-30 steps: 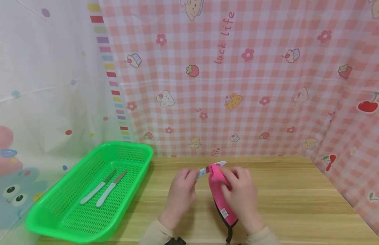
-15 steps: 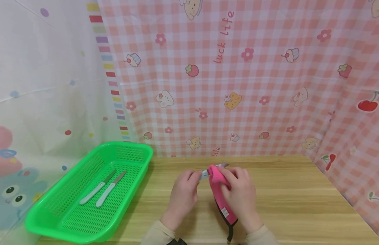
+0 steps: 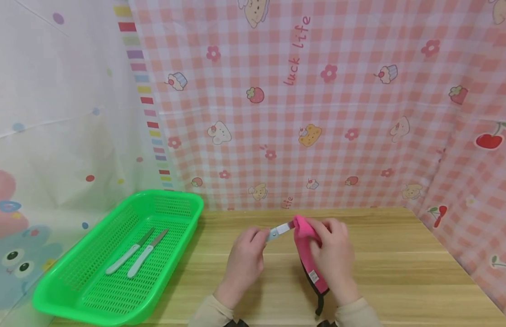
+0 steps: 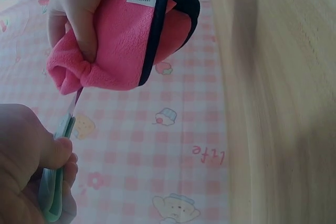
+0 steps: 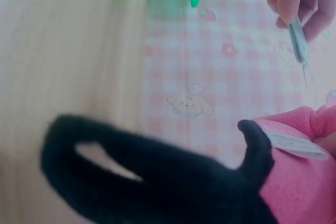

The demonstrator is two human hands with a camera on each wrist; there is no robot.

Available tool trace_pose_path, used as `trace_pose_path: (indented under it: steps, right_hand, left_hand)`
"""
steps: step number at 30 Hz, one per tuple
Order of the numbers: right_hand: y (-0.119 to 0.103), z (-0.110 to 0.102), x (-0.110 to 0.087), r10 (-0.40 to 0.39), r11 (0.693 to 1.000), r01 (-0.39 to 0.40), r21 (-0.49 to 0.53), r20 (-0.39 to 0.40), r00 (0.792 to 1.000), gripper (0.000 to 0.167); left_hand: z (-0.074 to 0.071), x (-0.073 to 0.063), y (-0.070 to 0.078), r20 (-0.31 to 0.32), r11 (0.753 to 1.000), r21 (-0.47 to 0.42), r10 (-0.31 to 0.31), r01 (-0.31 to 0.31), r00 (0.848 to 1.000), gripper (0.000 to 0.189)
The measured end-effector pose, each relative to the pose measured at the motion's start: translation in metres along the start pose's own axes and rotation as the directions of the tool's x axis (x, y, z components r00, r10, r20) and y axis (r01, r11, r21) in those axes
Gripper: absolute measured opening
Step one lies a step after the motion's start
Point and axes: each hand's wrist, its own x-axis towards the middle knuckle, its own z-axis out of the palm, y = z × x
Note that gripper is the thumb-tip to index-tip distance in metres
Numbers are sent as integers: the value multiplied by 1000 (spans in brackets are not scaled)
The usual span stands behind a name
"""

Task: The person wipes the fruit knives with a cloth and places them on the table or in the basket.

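Note:
My left hand [image 3: 245, 256] grips a small knife [image 3: 282, 229] by its pale handle, the blade pointing right and slightly up. A pink cloth [image 3: 307, 256] with black edging is folded over the blade's far end and hides the tip. Pinching that fold is my right hand [image 3: 333, 252], while the rest of the cloth hangs below it. In the left wrist view, the knife handle [image 4: 51, 192] lies in my curled fingers, and the cloth [image 4: 123, 40] shows a white label. The right wrist view has the cloth's black hanging loop [image 5: 157, 169] close up.
To the left stands a green plastic basket [image 3: 44, 290] with perforated sides. Two knives with pale handles, a left one [image 3: 123, 260] and a right one [image 3: 143, 258], lie inside it. Behind the wooden table [image 3: 400, 272] hangs a pink checked curtain [image 3: 244, 59].
My right hand and the cloth have slid right along the blade, baring its part near the handle. The tip, which stuck out beyond the cloth, is now hidden. The left hand has barely moved.

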Motion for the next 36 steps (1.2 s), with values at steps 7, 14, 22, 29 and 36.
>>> trace_pose_path:
  steps: [7, 14, 22, 29, 36]
  right_hand:
    - [7, -5, 1, 54, 998, -54, -16, 12, 998, 37]
    - [22, -12, 5, 100, 995, -100, 9, -52, 994, 33]
    - [35, -22, 11, 197, 974, -188, 126, -63, 978, 32]
    - [39, -28, 13, 256, 959, -249, 133, -36, 966, 32]
    - [41, -34, 12, 268, 956, -264, 125, -17, 963, 32]
  left_hand:
    - [0, -1, -1, -21, 1000, -4, 13, -13, 1000, 42]
    - [-1, -3, -2, -11, 999, -30, -27, 26, 1000, 44]
    - [-7, -4, -8, -24, 998, -20, -61, 61, 998, 45]
    - [-18, -9, -14, -20, 996, -5, -84, 84, 996, 46]
    - [-36, -16, -31, 1, 996, -5, -90, 90, 996, 46]
